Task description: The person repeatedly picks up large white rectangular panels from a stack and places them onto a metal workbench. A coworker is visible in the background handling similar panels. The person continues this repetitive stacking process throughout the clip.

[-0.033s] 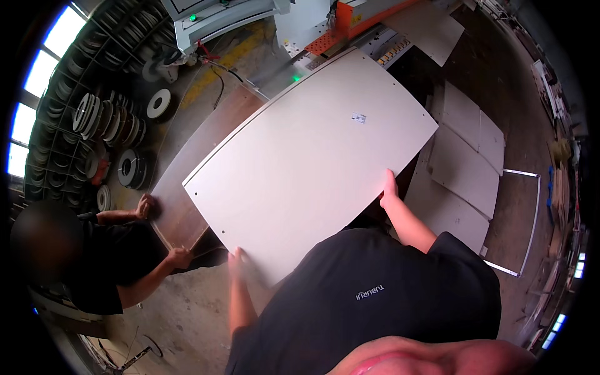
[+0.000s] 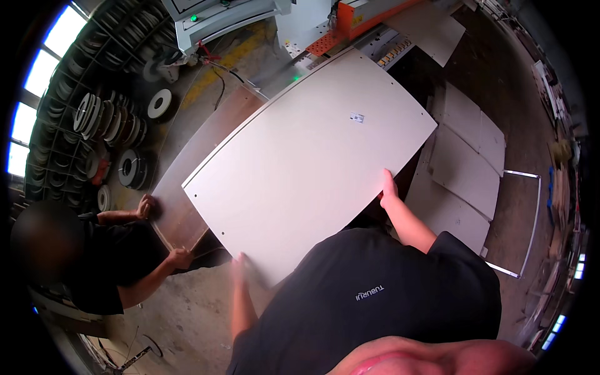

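Observation:
A large white panel (image 2: 294, 156) stretches in front of me, tilted diagonally in view, with small dark holes near both short ends and a small printed label (image 2: 357, 117). My right hand (image 2: 389, 184) grips its right long edge, thumb at the rim and fingers hidden below. At the near left end, my left hand (image 2: 239, 269), somewhat blurred, is closed on the short edge; its fingers are mostly out of sight. A brown board (image 2: 187, 215) lies partly beneath the panel, held by a co-worker's two hands (image 2: 179, 257) on the left.
Beyond the panel stands a machine with an orange part (image 2: 369, 22) and a grey control housing (image 2: 231, 25). Stacked pale panels (image 2: 462, 162) lie to the right, beside a white frame (image 2: 531, 219). Edging rolls (image 2: 103, 119) fill a rack at the left, with several on the floor.
My left hand and the near end of the white panel have shifted very slightly. Otherwise the two moments look alike.

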The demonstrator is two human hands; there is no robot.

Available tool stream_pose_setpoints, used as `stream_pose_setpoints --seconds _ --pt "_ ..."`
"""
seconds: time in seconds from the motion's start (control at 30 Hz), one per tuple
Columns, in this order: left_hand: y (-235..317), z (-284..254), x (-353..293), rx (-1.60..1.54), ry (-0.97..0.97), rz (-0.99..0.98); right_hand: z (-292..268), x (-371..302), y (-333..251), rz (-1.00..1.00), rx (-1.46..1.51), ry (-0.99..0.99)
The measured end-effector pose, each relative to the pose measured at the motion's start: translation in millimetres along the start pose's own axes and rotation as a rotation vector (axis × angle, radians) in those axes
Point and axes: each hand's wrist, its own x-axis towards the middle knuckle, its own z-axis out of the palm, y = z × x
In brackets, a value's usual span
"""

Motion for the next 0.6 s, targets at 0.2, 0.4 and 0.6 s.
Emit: stream_pose_setpoints --seconds 0.2,0.4,0.6 --pt "-28.2 15.6 -59.8 0.035 0.041 -0.137 19.3 16.4 -13.8 -0.094 -0.378 -0.141" --pt "-27.6 48.3 -62.7 0.058 0.285 -0.076 38.1 34.5 -31.1 -0.153 -0.551 -0.191" --pt "2.7 67.1 -63.4 0.176 0.439 -0.139 44.9 34.7 -40.6 -0.197 -0.618 -0.21"
